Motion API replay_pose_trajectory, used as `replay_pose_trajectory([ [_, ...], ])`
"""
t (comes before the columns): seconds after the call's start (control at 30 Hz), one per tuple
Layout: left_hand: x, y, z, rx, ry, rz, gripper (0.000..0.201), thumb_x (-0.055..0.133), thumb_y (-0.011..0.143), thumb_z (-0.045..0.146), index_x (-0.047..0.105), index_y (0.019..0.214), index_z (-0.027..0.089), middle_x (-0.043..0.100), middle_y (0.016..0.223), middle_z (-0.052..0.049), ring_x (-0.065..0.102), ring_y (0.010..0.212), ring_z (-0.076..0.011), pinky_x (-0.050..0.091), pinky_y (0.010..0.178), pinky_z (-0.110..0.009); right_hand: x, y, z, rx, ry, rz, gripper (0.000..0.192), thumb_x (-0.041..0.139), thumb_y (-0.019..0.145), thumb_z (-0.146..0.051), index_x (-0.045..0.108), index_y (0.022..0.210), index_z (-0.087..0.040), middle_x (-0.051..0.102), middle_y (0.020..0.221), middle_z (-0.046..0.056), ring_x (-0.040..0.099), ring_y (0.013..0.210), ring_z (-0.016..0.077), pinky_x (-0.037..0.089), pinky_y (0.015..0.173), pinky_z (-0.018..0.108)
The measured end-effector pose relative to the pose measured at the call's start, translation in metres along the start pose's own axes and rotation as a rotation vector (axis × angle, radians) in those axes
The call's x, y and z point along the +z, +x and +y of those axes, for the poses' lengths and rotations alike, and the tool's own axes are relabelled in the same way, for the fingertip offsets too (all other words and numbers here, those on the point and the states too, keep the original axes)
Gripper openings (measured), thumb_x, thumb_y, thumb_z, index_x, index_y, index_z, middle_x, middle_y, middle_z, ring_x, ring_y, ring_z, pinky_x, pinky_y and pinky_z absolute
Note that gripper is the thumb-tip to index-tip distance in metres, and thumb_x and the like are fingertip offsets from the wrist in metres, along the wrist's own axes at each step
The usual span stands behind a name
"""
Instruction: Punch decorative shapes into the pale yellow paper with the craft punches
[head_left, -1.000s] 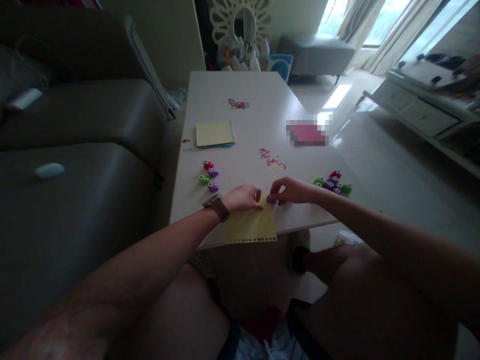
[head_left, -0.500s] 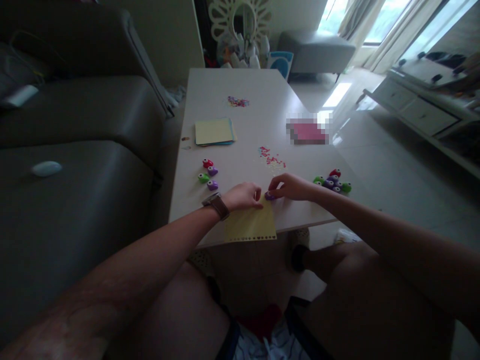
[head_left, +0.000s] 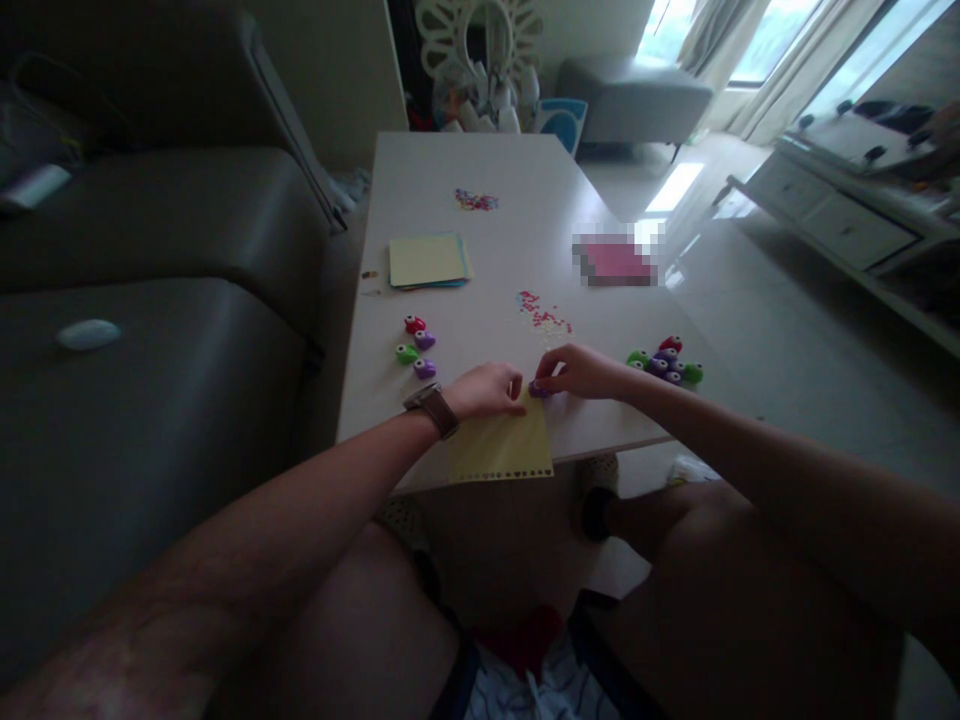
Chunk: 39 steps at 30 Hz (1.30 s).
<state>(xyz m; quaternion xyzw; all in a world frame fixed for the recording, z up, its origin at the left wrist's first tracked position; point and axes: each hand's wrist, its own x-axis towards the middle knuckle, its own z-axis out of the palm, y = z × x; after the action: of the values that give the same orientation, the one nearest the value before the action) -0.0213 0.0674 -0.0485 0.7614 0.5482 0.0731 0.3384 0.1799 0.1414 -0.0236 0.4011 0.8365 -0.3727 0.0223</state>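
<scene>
A sheet of yellow paper [head_left: 502,445] lies at the table's near edge, slightly overhanging it. A row of small punched shapes, some like hearts, runs along its near edge. My left hand [head_left: 486,392], with a watch at the wrist, rests on the paper with curled fingers and holds it. At the far right corner of the sheet, my right hand [head_left: 574,372] grips a small purple craft punch [head_left: 538,389]; the fingers partly cover it. Several red, green and purple craft punches [head_left: 424,368] stand left of my left hand. Another cluster of punches [head_left: 664,362] sits right of my right hand.
Small punched paper bits [head_left: 541,314] are scattered beyond my hands, with another pile of bits [head_left: 476,201] farther back. A stack of coloured paper [head_left: 426,262] lies at the left. A blurred pink item [head_left: 616,262] is at the right edge. A grey sofa [head_left: 150,400] flanks the table [head_left: 495,345].
The view has shifted very slightly. Both hands, the yellow paper and the purple craft punch stay in practically the same place.
</scene>
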Motion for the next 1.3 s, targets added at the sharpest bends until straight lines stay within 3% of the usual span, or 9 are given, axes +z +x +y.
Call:
replay_pose_trajectory([
  [0.2, -0.006, -0.002, 0.008, -0.005, 0.007, -0.03, 0.021, 0.073, 0.077, 0.036, 0.067, 0.078, 0.016, 0.066, 0.073, -0.001, 0.053, 0.062, -0.0125, 0.03, 0.056, -0.026, -0.001, 0.0, -0.001, -0.007, 0.005, -0.006, 0.019, 0.071, 0.08, -0.034, 0.074, 0.088, -0.017, 0.075, 0.081, 0.005, 0.064, 0.071, 0.0152, 0.045, 0.064, 0.026],
  [0.43, -0.007, 0.002, 0.009, -0.033, 0.042, -0.003, 0.058, 0.04, 0.097, 0.061, 0.067, 0.075, 0.015, 0.065, 0.07, -0.006, 0.051, 0.06, -0.0148, 0.029, 0.058, -0.028, -0.004, 0.002, -0.023, 0.063, -0.07, -0.026, 0.017, 0.075, 0.078, -0.032, 0.073, 0.08, -0.016, 0.075, 0.079, 0.006, 0.063, 0.068, 0.0136, 0.044, 0.062, 0.025],
  [0.6, -0.008, 0.006, 0.012, -0.125, 0.082, 0.003, 0.057, 0.042, 0.095, 0.064, 0.069, 0.078, 0.017, 0.068, 0.077, -0.009, 0.056, 0.064, -0.0173, 0.032, 0.061, -0.028, -0.006, 0.007, -0.034, 0.232, -0.076, -0.076, 0.015, 0.077, 0.078, -0.029, 0.072, 0.081, -0.015, 0.071, 0.07, 0.005, 0.059, 0.058, 0.0116, 0.042, 0.052, 0.023],
  [0.9, -0.007, 0.007, 0.026, -0.279, 0.185, -0.022, 0.047, 0.045, 0.097, 0.055, 0.073, 0.094, 0.017, 0.071, 0.087, -0.013, 0.061, 0.074, -0.0221, 0.037, 0.065, -0.03, -0.004, 0.019, -0.037, 0.325, -0.013, -0.093, 0.015, 0.081, 0.075, -0.02, 0.068, 0.072, -0.014, 0.073, 0.076, 0.007, 0.063, 0.064, 0.0117, 0.05, 0.057, 0.021],
  [1.0, -0.006, 0.006, 0.026, -0.247, 0.222, -0.01, 0.048, 0.041, 0.098, 0.053, 0.072, 0.1, 0.016, 0.071, 0.096, -0.015, 0.063, 0.078, -0.0234, 0.038, 0.067, -0.03, -0.005, 0.016, -0.038, 0.3, -0.007, -0.101, 0.018, 0.082, 0.076, -0.024, 0.067, 0.073, -0.014, 0.073, 0.078, 0.007, 0.062, 0.062, 0.0104, 0.048, 0.055, 0.02],
  [1.17, -0.01, 0.002, 0.02, -0.116, 0.145, -0.099, 0.045, 0.04, 0.1, 0.049, 0.07, 0.096, 0.015, 0.071, 0.093, -0.012, 0.06, 0.074, -0.0189, 0.038, 0.066, -0.028, -0.019, 0.003, -0.029, 0.265, -0.002, -0.128, 0.016, 0.078, 0.079, -0.026, 0.069, 0.085, -0.014, 0.072, 0.078, 0.007, 0.056, 0.056, 0.0094, 0.041, 0.047, 0.021],
  [1.3, -0.008, -0.003, 0.015, -0.07, 0.144, -0.088, 0.033, 0.06, 0.089, 0.048, 0.067, 0.095, 0.016, 0.071, 0.091, -0.007, 0.057, 0.072, -0.017, 0.034, 0.061, -0.027, -0.031, -0.004, -0.015, 0.144, -0.139, -0.09, 0.016, 0.074, 0.079, -0.024, 0.072, 0.091, -0.013, 0.073, 0.082, 0.006, 0.055, 0.057, 0.0096, 0.041, 0.053, 0.024],
])
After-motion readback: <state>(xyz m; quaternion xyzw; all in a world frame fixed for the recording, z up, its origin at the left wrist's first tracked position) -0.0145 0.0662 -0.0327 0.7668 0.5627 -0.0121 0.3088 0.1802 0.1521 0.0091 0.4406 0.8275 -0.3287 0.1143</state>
